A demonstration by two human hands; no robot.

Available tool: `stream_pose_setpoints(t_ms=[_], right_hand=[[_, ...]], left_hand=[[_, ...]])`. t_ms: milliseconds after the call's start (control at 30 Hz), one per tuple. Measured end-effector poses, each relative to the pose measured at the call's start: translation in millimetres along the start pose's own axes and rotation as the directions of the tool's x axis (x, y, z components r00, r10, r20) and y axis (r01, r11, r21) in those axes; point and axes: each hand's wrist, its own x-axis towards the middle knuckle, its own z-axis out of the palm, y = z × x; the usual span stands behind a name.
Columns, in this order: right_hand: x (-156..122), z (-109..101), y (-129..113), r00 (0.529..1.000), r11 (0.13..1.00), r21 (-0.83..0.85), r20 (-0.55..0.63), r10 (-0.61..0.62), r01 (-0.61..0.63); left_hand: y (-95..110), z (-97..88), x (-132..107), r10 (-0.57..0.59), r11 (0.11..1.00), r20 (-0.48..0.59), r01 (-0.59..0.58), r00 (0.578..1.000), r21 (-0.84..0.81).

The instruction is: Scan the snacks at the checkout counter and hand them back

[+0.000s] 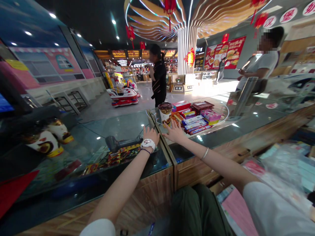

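My left hand rests near the seam of the glass counter, fingers spread, a white watch on its wrist. Close by on its left lies a dark handheld barcode scanner. Reaching forward, my right hand has its fingers apart in front of a printed snack cup with a dark lid. Whether the fingertips touch the cup I cannot tell. Beside the cup, a round clear tray bears several candy packs, among them white-and-blue candy rolls, a brown packet and a pink box.
Two more printed cups stand at the left, by a dark monitor. Packets show through the counter glass. A metal post rises at the right. Beyond the counter are a person in black, a person in white and a kiddie ride.
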Motion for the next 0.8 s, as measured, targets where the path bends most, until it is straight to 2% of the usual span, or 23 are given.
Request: stream_pose_setpoints(t_ms=[200,400,800], right_hand=[[46.4,7.9,-6.8,0.998,0.999,-0.034,0.042,0.044,-0.043],[81.1,19.0,-14.1,0.995,0.994,-0.070,0.039,0.087,-0.084],[112.5,36.4,-19.5,0.988,0.986,-0.071,0.021,0.155,-0.153]], left_hand=[[-3.2,4.2,3.2,0.013,0.999,0.010,-0.012,1.000,-0.043],[-5.6,7.3,3.2,0.032,0.999,0.080,-0.028,0.996,-0.042],[-10.7,16.5,9.5,-0.011,0.992,0.022,0.014,1.000,-0.123]])
